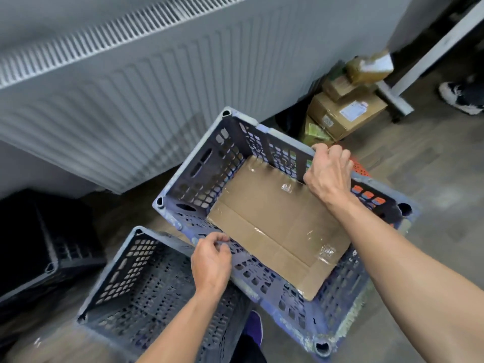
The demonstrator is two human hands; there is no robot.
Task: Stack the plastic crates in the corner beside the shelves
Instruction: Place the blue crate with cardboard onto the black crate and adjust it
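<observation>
A blue perforated plastic crate fills the middle of the view, its bottom lined with flattened cardboard. My left hand grips its near long rim. On the far long rim my right hand is closed. Orange plastic of another crate shows through and beyond the blue crate's right wall, beneath it. A second blue-grey crate stands on the floor at the lower left, beside my left arm. A black crate sits at the far left.
A white ribbed radiator runs along the wall behind the crates. Cardboard boxes are piled at the upper right next to a white shelf leg. Another person's shoe is at the right edge. My purple shoe is below.
</observation>
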